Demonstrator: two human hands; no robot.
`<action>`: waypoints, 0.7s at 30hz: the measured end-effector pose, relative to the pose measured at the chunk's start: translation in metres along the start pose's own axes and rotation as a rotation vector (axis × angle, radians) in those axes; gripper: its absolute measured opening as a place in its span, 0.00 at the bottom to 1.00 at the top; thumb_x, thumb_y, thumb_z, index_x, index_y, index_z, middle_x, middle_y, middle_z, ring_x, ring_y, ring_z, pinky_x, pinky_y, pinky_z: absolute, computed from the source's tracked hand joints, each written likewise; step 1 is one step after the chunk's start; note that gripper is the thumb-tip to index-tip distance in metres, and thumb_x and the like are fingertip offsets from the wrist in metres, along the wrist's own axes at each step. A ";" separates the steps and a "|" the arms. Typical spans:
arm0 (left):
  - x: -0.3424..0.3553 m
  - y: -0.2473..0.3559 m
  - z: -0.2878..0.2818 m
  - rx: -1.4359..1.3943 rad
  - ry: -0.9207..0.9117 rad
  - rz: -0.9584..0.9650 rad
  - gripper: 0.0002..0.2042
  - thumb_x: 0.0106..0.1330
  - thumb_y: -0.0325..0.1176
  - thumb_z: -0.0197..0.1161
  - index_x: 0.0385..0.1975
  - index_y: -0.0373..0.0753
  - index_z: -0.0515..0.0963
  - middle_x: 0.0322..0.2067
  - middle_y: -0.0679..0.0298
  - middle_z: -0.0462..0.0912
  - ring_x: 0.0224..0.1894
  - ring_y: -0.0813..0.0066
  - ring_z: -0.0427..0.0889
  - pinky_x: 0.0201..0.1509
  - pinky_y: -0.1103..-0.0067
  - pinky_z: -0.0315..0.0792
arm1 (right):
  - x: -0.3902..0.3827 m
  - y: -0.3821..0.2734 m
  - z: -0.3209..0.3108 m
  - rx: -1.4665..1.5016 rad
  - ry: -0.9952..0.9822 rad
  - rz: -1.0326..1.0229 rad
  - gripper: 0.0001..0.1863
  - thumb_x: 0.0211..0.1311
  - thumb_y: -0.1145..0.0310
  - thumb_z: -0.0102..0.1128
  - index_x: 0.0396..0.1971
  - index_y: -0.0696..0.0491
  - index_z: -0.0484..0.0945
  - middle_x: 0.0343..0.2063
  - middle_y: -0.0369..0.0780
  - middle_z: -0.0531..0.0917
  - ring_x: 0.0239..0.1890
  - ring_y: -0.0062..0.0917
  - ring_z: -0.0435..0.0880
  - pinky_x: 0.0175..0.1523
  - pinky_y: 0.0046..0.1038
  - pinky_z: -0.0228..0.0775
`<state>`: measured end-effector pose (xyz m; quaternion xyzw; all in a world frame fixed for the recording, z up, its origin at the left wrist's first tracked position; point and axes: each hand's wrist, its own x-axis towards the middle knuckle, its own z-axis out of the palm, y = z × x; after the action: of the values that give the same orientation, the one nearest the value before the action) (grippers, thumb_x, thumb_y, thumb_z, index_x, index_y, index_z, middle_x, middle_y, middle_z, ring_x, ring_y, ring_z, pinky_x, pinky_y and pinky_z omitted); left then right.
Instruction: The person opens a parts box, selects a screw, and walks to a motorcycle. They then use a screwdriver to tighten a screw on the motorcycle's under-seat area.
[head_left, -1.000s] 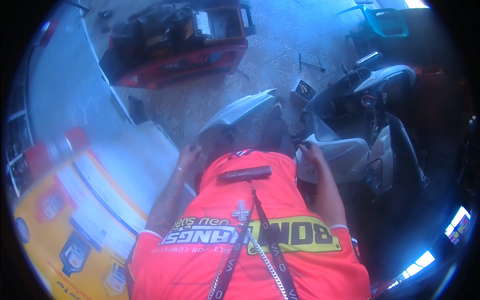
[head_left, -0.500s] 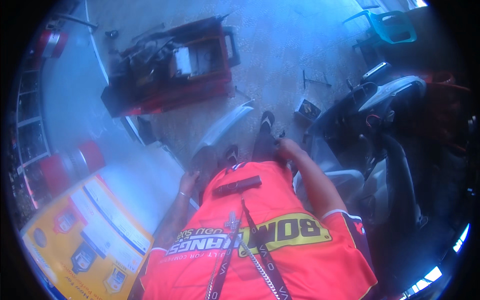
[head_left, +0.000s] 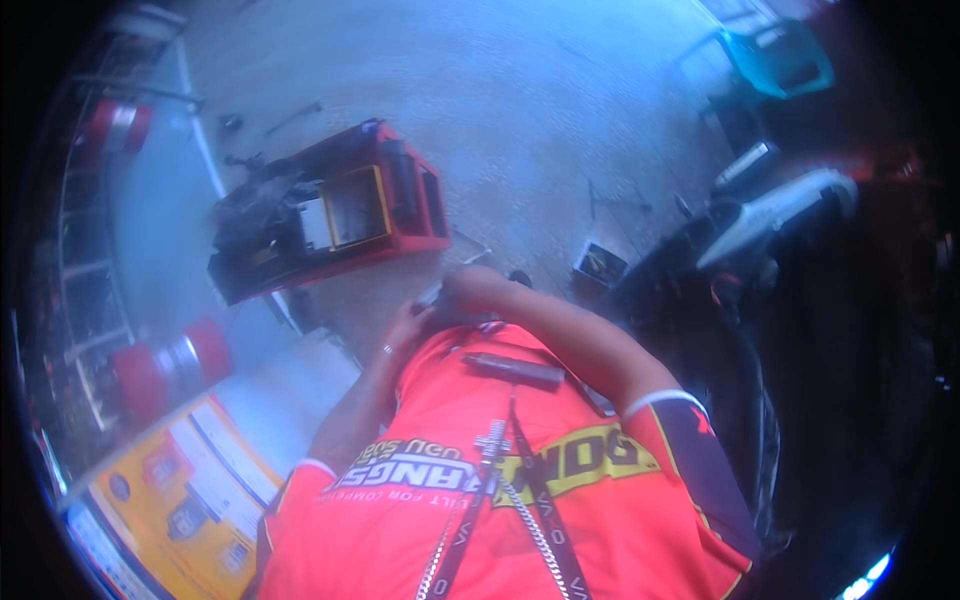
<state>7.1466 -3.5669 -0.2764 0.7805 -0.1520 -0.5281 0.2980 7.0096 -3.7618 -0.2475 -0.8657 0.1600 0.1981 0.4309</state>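
Note:
Both of my hands are close together in front of my waist, just past the hem of my red shirt [head_left: 430, 510]. My right hand [head_left: 475, 290] is closed, its forearm reaching across from the right. Beside it on the left, my left hand [head_left: 406, 326] is curled, with a bracelet at the wrist. A small pale, shiny thing [head_left: 430, 296] shows between them; blur hides its kind. From a lanyard round my neck a dark slim device [head_left: 513, 370] lies on the shirt, above a chain with a cross [head_left: 492, 440].
Ahead stands a red tool cart [head_left: 425, 235] with a yellow-edged tray. A small open box [head_left: 601, 264] sits on the floor near a motorbike's white panel [head_left: 780, 215]. Farther back is a teal chair [head_left: 780, 60]. At left are a red-and-white cylinder [head_left: 170, 370] and a yellow printed board [head_left: 170, 500].
My right hand has moved left from beside my thigh to meet my left hand, which has come up and inward. The pale thing now shows between them. My view has shifted.

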 end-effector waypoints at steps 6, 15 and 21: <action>0.068 0.101 0.033 0.106 -0.098 0.203 0.12 0.67 0.34 0.65 0.44 0.33 0.81 0.38 0.63 0.86 0.38 0.79 0.81 0.43 0.78 0.76 | 0.003 0.046 -0.053 -0.016 0.391 -0.305 0.25 0.57 0.51 0.64 0.46 0.55 0.79 0.42 0.51 0.83 0.45 0.47 0.83 0.49 0.45 0.76; 0.187 0.213 0.074 -0.183 -0.207 0.229 0.11 0.68 0.37 0.66 0.40 0.36 0.80 0.33 0.67 0.84 0.33 0.81 0.80 0.36 0.81 0.75 | 0.030 0.100 -0.195 0.038 0.401 -0.087 0.18 0.55 0.58 0.70 0.38 0.54 0.79 0.39 0.45 0.83 0.42 0.43 0.84 0.45 0.41 0.76; 0.266 0.301 0.062 -0.285 -0.215 0.106 0.16 0.66 0.40 0.68 0.43 0.33 0.79 0.35 0.61 0.85 0.37 0.77 0.82 0.41 0.78 0.77 | 0.091 0.130 -0.313 -0.090 0.329 -0.103 0.10 0.58 0.62 0.68 0.34 0.50 0.80 0.36 0.41 0.82 0.36 0.39 0.84 0.40 0.38 0.75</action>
<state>7.2181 -3.9663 -0.2993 0.6603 -0.1477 -0.6081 0.4152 7.0945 -4.1002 -0.2074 -0.9119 0.1746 0.0384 0.3695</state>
